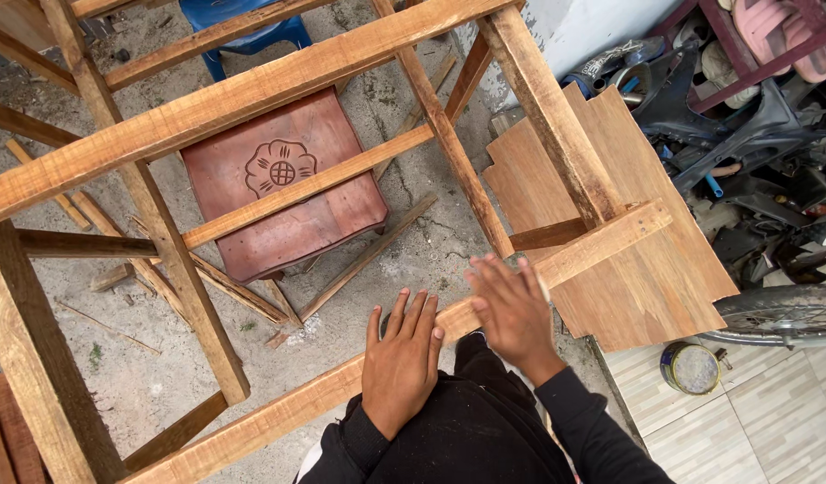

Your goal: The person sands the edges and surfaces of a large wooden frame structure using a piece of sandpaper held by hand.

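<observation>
A bare wooden frame of rough beams fills the view, and its nearest rail [288, 412] runs from lower left up to the right corner. My left hand [401, 358] lies flat on this rail, fingers spread, holding nothing. My right hand [513, 309] hovers or rests just right of it on the same rail, fingers spread and blurred by motion. Whether something small lies under the right hand's fingers cannot be told. Both arms wear black sleeves.
A red plastic stool [283, 184] stands on the concrete below the frame, with wood offcuts [364, 260] around it. A plywood panel [646, 269] leans at the right. A round tin [691, 367] sits on tiles. Motorbike parts and a wheel [780, 314] crowd the right.
</observation>
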